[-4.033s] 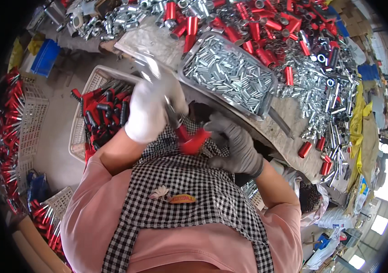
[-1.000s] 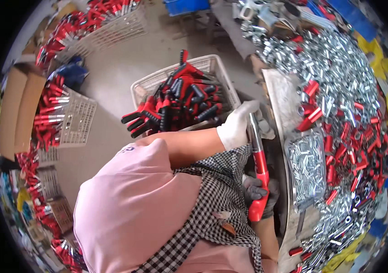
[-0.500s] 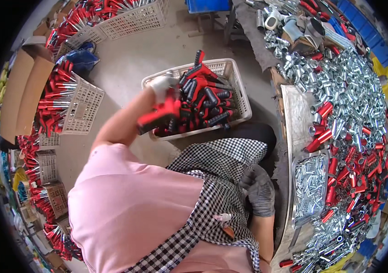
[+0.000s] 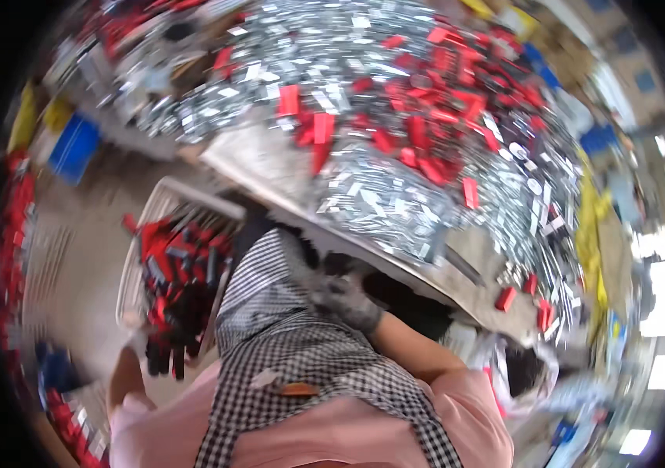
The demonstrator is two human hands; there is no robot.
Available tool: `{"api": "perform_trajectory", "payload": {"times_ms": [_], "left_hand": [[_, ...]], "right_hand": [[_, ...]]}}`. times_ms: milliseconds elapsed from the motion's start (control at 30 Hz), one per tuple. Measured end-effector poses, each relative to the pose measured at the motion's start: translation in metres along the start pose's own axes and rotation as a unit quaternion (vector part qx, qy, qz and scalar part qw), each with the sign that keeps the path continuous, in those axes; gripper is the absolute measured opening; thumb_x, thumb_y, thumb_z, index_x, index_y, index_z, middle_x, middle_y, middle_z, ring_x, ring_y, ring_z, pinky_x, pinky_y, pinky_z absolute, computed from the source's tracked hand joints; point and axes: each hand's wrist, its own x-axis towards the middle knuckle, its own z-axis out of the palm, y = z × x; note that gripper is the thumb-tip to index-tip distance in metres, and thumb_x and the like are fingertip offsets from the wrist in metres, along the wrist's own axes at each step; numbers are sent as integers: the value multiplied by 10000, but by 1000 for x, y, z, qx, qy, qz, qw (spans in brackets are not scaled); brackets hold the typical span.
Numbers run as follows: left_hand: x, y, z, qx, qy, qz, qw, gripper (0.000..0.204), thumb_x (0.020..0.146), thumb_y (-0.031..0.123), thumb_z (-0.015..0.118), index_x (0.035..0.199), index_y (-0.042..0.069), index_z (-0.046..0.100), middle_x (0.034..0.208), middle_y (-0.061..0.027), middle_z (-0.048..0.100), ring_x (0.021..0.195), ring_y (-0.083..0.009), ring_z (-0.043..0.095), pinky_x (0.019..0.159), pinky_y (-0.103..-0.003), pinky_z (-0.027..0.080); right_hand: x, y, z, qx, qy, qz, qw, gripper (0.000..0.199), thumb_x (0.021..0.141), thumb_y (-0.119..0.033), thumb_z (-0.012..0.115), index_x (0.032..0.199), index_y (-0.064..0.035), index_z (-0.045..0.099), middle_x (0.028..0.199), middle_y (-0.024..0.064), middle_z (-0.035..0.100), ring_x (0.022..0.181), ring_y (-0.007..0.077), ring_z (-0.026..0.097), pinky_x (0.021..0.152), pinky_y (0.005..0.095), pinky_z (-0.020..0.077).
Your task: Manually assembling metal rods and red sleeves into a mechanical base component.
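Observation:
My left hand (image 4: 137, 341), smeared by motion, is at the near end of a white plastic crate (image 4: 123, 288). Red-and-black handled tools (image 4: 165, 261) fill the crate in a heap. Several dark handle ends (image 4: 166, 360) jut past the rim right beside that hand; whether it grips them is too blurred to make out. My right hand (image 4: 350, 301), in a dark grey glove, lies over the checked apron (image 4: 270, 327) at my lap, close to the bench edge. Its fingers are blurred, and I see no distinct thing in it.
Across the front stretches a bench heaped with silvery metal tubes (image 4: 309, 47) and red sleeves (image 4: 426, 117). A tray of small metal pins (image 4: 371, 195) lies near its edge. A blue bin (image 4: 74, 148) stands at the left. More red tools (image 4: 14, 226) line the far left.
My view has swung to the right, so the bench now lies ahead and the crate at the left. My left hand, earlier over the crate with a red-and-black tool, is now at its near end.

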Motion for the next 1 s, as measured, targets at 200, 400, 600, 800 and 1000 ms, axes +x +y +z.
{"api": "perform_trajectory", "payload": {"times_ms": [200, 400, 600, 800, 1000], "left_hand": [[57, -14, 12, 691, 248, 50, 677, 568, 986, 501, 476, 1252, 18, 616, 1031, -224, 703, 986, -390, 661, 820, -481, 520], [37, 66, 30, 452, 471, 124, 747, 525, 1008, 396, 457, 1316, -22, 538, 1181, -260, 647, 1106, -376, 627, 879, -446, 503], [-79, 287, 271, 251, 303, 459, 796, 349, 959, 138, 569, 1260, -39, 568, 1156, -176, 646, 1084, -302, 612, 973, -360, 457], [-170, 351, 483, 334, -26, 781, 527, 260, 693, -40, 584, 940, -9, 659, 1019, -176, 672, 992, -357, 640, 894, -422, 506], [-178, 353, 596, 279, -305, 833, 369, 206, 755, 76, 751, 932, 16, 664, 984, -138, 671, 929, -330, 663, 861, -454, 539]], "right_hand": [[-1, 23, -10, 107, -14, 16, 994, 343, 901, -223, 714, 1177, -46, 616, 936, 6, 613, 791, 93, 568, 677, 253, 489], [-41, -45, -35, -230, -40, -59, 971, 491, 915, -231, 702, 1333, -29, 539, 1154, 93, 643, 1080, 158, 598, 922, 324, 495], [-87, -121, -172, -283, 172, -360, 872, 277, 894, -210, 703, 1118, -50, 675, 1021, 96, 689, 948, 175, 672, 794, 337, 554], [-60, -199, -354, -419, 612, -69, 667, 673, 895, -577, 567, 1247, -5, 607, 1254, 260, 618, 1162, 409, 588, 982, 447, 452], [-25, -199, -473, -726, 404, 162, 532, 495, 909, -449, 534, 1141, -37, 683, 1200, 239, 651, 1141, 373, 620, 986, 480, 478]]}}
